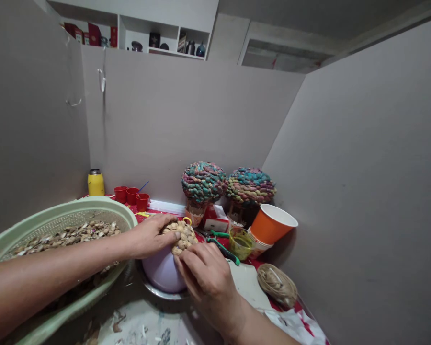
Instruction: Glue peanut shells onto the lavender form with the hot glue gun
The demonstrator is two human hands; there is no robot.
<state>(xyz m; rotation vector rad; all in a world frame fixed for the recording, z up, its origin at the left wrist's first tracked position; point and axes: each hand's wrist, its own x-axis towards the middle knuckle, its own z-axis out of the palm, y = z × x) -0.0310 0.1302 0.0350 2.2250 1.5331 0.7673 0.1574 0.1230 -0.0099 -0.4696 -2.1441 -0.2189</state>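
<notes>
A rounded lilac form (163,272), like a balloon, sits in a shallow metal bowl (165,293). Rows of pale brown shell pieces (184,238) cover its upper part, where a small yellow ring (187,221) stands out. My left hand (153,236) holds the covered top from the left, its thumb lying across the shell pieces. At the lower edge of those rows, the fingers of my right hand (210,270) are pressed together against the lilac surface. Whatever they pinch, if anything, is hidden.
A green basket (129,215) of loose shells stands left. Behind are red cups (142,201), a yellow bottle (96,184) and two colourful domed pieces (204,182). Green-handled pliers (224,250), an orange paper tub (271,225) and twine (278,285) lie right. Grey panels surround the table.
</notes>
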